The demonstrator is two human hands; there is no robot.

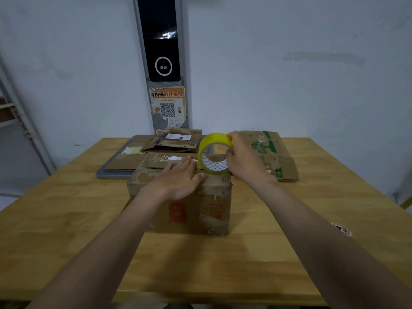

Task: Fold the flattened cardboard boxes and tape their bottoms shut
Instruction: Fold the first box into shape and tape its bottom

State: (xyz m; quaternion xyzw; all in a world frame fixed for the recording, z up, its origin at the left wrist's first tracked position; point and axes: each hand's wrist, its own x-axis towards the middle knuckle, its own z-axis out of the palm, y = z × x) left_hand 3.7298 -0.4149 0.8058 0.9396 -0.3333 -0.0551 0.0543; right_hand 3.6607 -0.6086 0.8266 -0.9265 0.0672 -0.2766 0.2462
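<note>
Fingers [186, 163] of the left hand [178, 178] lie straight and close together, pressing flat on the top flaps of a folded cardboard box [189, 210], which stands at the middle of a wooden table [66, 219]. Beside it, the right hand [242, 160] grips a yellow tape roll [213, 153] standing on edge at the box's top right corner, thumb on the outer rim and fingers curled round the far side. Flattened cardboard boxes [176, 142] are stacked on a grey tray [107, 175] behind the box; another flattened box with green print [270, 152] lies to the right. A poster with a QR code [167, 107] hangs on the wall behind.
</note>
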